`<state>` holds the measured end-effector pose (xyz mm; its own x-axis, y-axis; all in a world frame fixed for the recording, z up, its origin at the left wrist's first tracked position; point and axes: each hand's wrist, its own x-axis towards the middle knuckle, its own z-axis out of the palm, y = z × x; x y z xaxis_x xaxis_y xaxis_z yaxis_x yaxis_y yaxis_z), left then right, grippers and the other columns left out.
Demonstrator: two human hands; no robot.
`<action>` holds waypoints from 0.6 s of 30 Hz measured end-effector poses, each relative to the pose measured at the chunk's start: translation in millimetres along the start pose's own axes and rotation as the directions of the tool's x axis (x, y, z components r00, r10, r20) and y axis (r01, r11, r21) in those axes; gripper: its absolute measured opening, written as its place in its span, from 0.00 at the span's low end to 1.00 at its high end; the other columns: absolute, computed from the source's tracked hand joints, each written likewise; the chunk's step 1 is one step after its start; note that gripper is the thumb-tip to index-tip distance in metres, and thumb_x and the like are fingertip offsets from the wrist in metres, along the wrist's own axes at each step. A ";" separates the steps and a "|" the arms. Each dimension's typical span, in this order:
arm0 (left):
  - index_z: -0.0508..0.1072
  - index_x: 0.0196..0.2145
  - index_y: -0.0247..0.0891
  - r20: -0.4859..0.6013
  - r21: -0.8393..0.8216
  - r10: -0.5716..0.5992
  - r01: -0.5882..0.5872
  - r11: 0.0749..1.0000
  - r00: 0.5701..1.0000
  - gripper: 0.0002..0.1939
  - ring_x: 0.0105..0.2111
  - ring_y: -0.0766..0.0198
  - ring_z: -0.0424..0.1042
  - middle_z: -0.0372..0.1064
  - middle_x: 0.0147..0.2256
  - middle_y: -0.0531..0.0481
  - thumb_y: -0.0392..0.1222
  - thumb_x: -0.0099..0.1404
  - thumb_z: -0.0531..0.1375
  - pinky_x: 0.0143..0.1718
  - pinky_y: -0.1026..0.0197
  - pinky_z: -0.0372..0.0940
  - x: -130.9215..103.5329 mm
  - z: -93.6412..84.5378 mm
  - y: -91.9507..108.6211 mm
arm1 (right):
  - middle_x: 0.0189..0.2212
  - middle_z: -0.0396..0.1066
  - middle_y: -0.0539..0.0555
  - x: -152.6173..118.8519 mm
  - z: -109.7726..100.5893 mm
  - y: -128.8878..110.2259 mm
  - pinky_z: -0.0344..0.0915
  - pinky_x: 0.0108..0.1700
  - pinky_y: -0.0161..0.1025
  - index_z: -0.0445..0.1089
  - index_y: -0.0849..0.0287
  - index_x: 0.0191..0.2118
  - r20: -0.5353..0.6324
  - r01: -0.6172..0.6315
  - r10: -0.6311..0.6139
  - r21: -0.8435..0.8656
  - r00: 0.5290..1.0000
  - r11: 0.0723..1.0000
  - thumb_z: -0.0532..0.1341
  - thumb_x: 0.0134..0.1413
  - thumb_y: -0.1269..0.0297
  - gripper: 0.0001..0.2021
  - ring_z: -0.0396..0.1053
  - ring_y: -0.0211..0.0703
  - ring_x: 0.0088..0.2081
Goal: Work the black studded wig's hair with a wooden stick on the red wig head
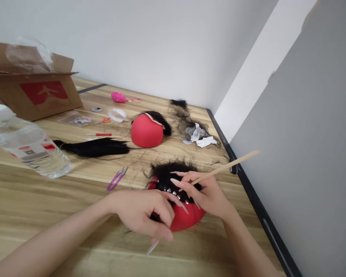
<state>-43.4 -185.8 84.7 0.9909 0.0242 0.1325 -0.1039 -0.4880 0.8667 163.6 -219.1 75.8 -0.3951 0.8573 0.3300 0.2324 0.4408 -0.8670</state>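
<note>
A red dome-shaped form [187, 218] lies on the table before me, partly covered by black hair [171, 169]. Across it runs a row of small shiny round studs [174, 193]. My right hand [208, 196] is closed around a thin wooden stick [229, 165] in a pen-like grip, its lower tip among the studs. My left hand [144, 211] curls over the near left side of the form, with its index finger reaching toward the studs. What lies beneath its curled fingers is hidden.
Purple thread snips [117, 179] and a bundle of black hair [99, 147] lie left. Behind sits a second red dome [147, 130] with hair. A water bottle [34, 146] and cardboard box [46, 92] stand left; crumpled tissue [197, 132] lies right, near a black table edge [265, 219].
</note>
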 end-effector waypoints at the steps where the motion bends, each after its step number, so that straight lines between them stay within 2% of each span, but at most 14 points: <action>1: 0.64 0.20 0.39 -0.001 -0.003 -0.001 0.001 1.000 1.000 0.18 0.23 0.70 0.65 0.64 0.20 0.58 0.38 0.68 0.57 0.62 0.56 0.57 0.1 0.1 0.1 | 0.25 0.71 0.47 -0.3 -0.1 0.3 0.67 0.60 0.47 0.74 0.56 0.30 0.001 -0.002 0.002 -0.003 1.000 1.000 0.60 0.65 0.61 0.11 0.76 0.41 0.39; 5: 0.64 0.20 0.39 -0.008 -0.006 -0.006 0.006 1.000 1.000 0.18 0.23 0.70 0.66 0.65 0.20 0.57 0.38 0.69 0.57 0.62 0.56 0.57 0.1 1.0 0.7 | 0.23 0.67 0.46 -0.6 -0.6 0.8 0.67 0.60 0.47 0.72 0.56 0.29 -0.008 -0.036 0.036 -0.016 0.999 0.999 0.60 0.64 0.60 0.13 0.75 0.41 0.36; 11: 0.64 0.20 0.40 -0.006 -0.021 0.007 -0.007 1.000 1.000 0.18 0.22 0.69 0.64 0.64 0.20 0.57 0.40 0.69 0.56 0.59 0.57 0.59 0.4 1.0 0.2 | 0.21 0.61 0.45 2.4 -0.8 0.4 0.69 0.57 0.46 0.67 0.56 0.25 -0.025 -0.059 0.059 0.011 0.998 0.998 0.60 0.64 0.57 0.16 0.68 0.37 0.28; 18: 0.63 0.19 0.39 -0.031 -0.029 0.015 -0.016 0.999 0.999 0.20 0.22 0.69 0.63 0.65 0.19 0.56 0.42 0.70 0.56 0.60 0.55 0.59 0.8 0.5 0.4 | 0.20 0.61 0.46 2.6 -1.2 1.6 0.69 0.56 0.46 0.67 0.56 0.25 -0.021 -0.071 0.072 0.019 0.997 0.997 0.59 0.64 0.55 0.17 0.72 0.39 0.31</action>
<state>-42.6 -186.4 84.9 0.9861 0.0441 0.1603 -0.1221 -0.4625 0.8782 164.0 -215.9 75.7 -0.3588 0.8921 0.2748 0.2426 0.3734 -0.8954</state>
